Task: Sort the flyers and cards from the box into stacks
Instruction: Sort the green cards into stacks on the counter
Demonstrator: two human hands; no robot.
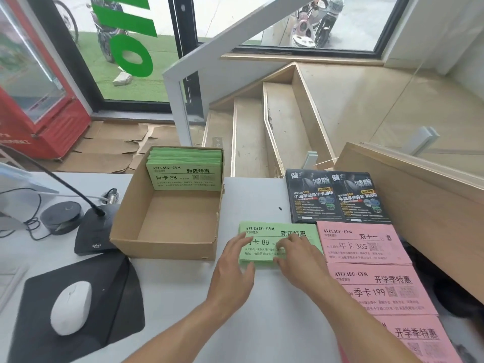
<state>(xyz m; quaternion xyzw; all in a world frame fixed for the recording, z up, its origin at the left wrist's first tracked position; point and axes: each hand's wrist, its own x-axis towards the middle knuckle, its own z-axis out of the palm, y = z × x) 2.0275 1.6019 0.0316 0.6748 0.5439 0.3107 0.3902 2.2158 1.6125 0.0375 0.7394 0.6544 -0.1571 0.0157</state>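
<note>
A cardboard box (pixel 167 246) sits on the white desk, with a bundle of green flyers (pixel 184 170) leaning upright against its far wall. To the right of the box a small stack of green flyers (pixel 275 233) lies flat on the desk. My left hand (pixel 233 263) rests on the stack's left edge with fingers straight. Over the stack's front right part lies my right hand (pixel 298 255), fingers spread on it. Right of that lie pink flyer stacks (pixel 361 244), (pixel 377 286), (pixel 416 339). Behind them are two black flyer stacks (pixel 311 197), (pixel 358 197).
A white mouse (pixel 70 307) lies on a black pad (pixel 110 297) at the front left. A desk microphone base (pixel 94 231) and a round black puck (pixel 61 217) stand left of the box. A wooden ledge (pixel 419 203) borders the desk on the right, stairs beyond.
</note>
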